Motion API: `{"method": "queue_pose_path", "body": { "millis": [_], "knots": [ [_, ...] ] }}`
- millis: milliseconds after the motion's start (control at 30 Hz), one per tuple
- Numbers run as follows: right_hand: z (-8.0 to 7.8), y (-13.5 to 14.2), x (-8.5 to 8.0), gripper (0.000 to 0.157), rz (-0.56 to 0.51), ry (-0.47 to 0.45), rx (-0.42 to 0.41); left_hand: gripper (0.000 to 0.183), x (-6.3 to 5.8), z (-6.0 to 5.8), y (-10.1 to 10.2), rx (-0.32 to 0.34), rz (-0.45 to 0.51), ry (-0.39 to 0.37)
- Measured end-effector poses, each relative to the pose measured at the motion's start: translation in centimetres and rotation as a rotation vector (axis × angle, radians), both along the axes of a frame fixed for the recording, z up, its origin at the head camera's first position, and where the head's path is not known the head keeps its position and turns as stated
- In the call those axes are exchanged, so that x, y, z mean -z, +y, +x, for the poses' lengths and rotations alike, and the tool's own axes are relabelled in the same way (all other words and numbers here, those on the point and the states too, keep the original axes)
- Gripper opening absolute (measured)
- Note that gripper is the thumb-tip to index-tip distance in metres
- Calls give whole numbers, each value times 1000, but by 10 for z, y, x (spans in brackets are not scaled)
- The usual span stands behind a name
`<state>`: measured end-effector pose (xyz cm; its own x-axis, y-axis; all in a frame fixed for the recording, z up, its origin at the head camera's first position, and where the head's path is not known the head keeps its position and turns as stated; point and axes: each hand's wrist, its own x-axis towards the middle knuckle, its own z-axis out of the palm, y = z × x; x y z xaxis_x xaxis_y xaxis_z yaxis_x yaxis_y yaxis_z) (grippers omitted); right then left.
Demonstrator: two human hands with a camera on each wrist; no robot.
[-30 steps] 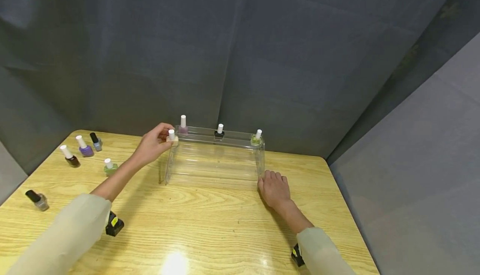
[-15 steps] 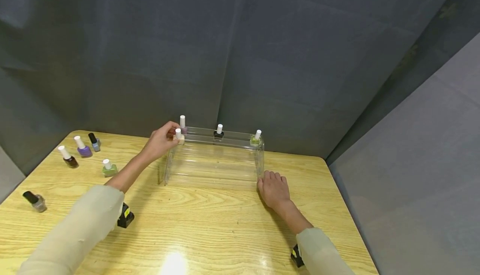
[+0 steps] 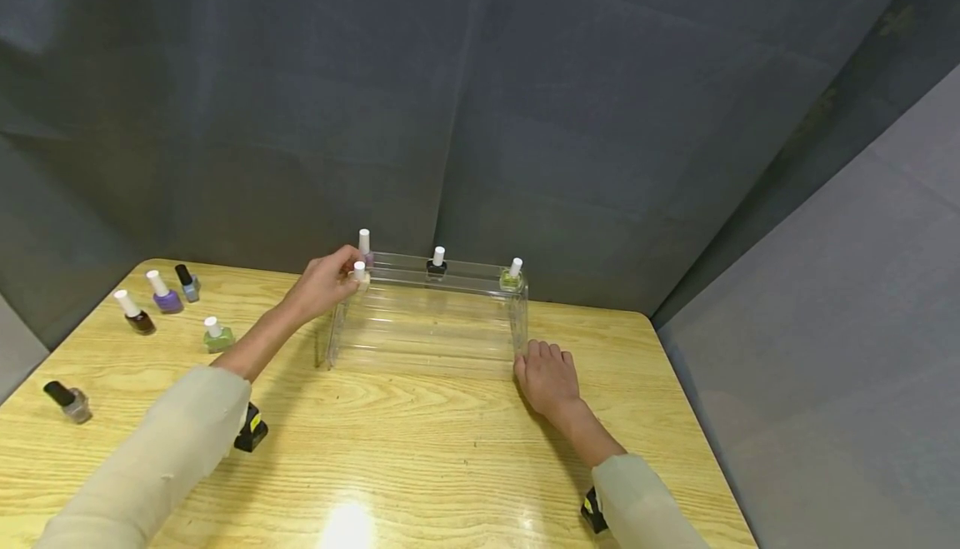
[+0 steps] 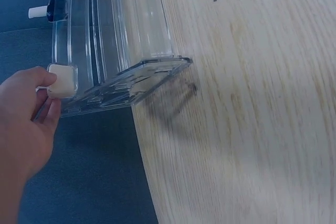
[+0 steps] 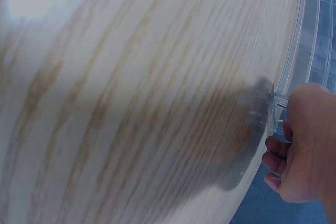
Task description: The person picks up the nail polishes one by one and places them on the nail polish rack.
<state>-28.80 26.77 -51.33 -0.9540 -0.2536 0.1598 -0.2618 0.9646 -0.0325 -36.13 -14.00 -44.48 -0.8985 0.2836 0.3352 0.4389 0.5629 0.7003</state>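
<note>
My left hand (image 3: pixel 321 286) pinches a cream nail polish bottle (image 4: pixel 63 82) with a white cap at the left end of the clear acrylic rack (image 3: pixel 435 334). In the left wrist view the bottle's base faces the camera, with thumb and fingertips on its sides. Just behind it on the top tier stands a mauve nail polish (image 3: pixel 365 245). A black polish (image 3: pixel 437 266) sits mid-row, and a yellow-green one (image 3: pixel 512 279) is at the right end. My right hand (image 3: pixel 549 376) grips the rack's front right corner, its fingers curled in the right wrist view.
On the table's left lie a dark brown polish (image 3: pixel 140 321), a purple one (image 3: pixel 168 301), a blue one (image 3: pixel 191 289) and a grey one (image 3: pixel 77 406). A green polish (image 3: pixel 218 338) is near my left forearm. A dark curtain (image 3: pixel 480 116) hangs behind the table.
My left hand has moved right with the cream nail polish, from beside the rack's left end onto its upper tier. The right hand stays at the rack's corner.
</note>
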Motion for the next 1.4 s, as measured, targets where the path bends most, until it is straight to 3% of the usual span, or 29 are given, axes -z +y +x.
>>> {"method": "queue_pose_path", "body": {
  "millis": [700, 1400],
  "knots": [
    [0, -1, 0, 33, -9, 3, 1, 33, -6, -1, 4, -3, -256, -18],
    [0, -1, -1, 32, -19, -14, -2, 42, -8, 2, 8, -14, -296, 25]
  ]
}}
